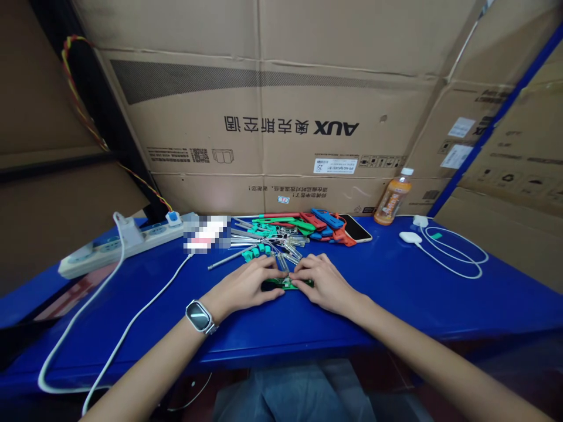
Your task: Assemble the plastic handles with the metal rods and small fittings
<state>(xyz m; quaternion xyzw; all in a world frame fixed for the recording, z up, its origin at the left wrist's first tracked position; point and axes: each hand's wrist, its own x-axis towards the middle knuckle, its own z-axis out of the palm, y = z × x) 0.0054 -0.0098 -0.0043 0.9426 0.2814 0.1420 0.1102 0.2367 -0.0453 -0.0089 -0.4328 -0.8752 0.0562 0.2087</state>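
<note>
We see a brown cardboard wall point(281, 97), upside-down black words point(303, 127), a shiny blue table point(417, 287), a dark post point(91, 88) on our left

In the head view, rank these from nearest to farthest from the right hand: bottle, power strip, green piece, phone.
From the right hand:
1. Green piece: at its fingertips, between both hands.
2. Phone: beyond it, slightly right.
3. Bottle: farther back and right, by the cardboard.
4. Power strip: across the table, far left.

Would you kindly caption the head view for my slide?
Left hand and right hand hold a small green piece at a blue table, before piled red, blue and green plastic pieces.
</note>
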